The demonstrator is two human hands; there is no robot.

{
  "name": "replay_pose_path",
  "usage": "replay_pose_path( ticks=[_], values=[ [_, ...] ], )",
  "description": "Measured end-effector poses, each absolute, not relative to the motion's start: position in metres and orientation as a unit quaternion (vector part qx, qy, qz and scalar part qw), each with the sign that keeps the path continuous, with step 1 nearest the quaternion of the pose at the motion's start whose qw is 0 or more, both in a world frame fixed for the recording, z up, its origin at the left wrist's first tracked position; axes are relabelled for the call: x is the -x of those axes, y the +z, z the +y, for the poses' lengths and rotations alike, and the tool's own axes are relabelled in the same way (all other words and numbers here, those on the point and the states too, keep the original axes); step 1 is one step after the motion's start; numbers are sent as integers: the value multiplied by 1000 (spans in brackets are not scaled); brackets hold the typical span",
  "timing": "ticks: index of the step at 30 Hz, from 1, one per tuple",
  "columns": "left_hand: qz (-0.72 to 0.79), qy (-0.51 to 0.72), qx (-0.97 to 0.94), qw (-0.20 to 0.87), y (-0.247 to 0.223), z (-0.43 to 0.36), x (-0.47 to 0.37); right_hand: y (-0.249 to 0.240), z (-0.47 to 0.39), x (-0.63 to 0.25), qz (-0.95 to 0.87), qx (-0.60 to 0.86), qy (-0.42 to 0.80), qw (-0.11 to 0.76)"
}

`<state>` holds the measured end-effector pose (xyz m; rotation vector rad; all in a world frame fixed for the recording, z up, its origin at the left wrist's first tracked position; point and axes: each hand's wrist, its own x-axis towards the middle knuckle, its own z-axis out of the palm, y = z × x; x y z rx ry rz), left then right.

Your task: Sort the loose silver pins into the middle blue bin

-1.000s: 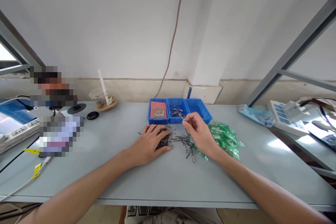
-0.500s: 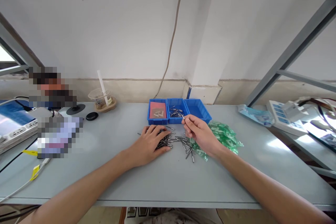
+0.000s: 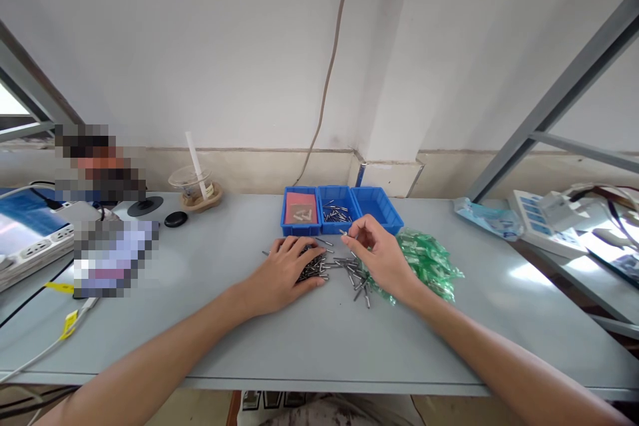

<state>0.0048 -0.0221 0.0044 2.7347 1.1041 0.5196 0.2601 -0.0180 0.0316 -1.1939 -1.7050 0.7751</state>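
Note:
My left hand (image 3: 284, 274) lies over a pile of small metal pins (image 3: 313, 269), fingers slightly apart and thumb stretched out beside it. The hand covers part of the pile. Between thumb and forefinger, my right hand (image 3: 382, 254) pinches one slim metal pin (image 3: 344, 232), its tip pointing left, just in front of the blue bins. More loose pins (image 3: 355, 274) lie scattered on the table between the hands. The middle blue bin (image 3: 335, 191) holds several pins. Crumpled green plastic bags (image 3: 429, 265) lie to the right, partly hidden by my right hand.
In the left blue bin (image 3: 283, 213) are a pink sheet and small light pieces. The right blue bin (image 3: 378, 206) stands beside the middle one. A lidded cup (image 3: 192, 180) with a straw, a black round object (image 3: 176, 219) and power strips (image 3: 47, 244) are on the left.
My right hand has drawn slightly back from the middle bin's front edge and turned, its pinched fingers now raised around a pin. My left hand stays on the pile.

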Motion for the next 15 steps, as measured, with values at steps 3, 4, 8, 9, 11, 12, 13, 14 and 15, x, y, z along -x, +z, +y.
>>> replay_pose_path(
  ticks=[3,4,8,9,11,12,13,14,15],
  values=[
    [365,179,-910,75,5,-22,-5,33,-18,-261,-695,481,309,435],
    [365,181,-910,76,4,-22,-5,34,-17,-261,-696,475,320,433],
    [366,181,-910,76,4,-21,-5,33,-14,-261,-670,441,419,426],
    [366,180,-910,75,3,-21,-5,33,-14,-262,-654,437,448,424],
    [367,179,-910,74,3,-21,-5,33,-13,-262,-621,434,497,422],
    [367,178,-910,74,3,-21,-5,32,-13,-263,-607,432,517,421],
    [367,178,-910,74,3,-21,-5,32,-12,-263,-594,427,536,421],
    [367,178,-910,74,3,-21,-5,31,-12,-264,-579,419,558,422],
    [367,178,-910,74,3,-22,-5,31,-11,-264,-562,408,580,425]
  ],
)
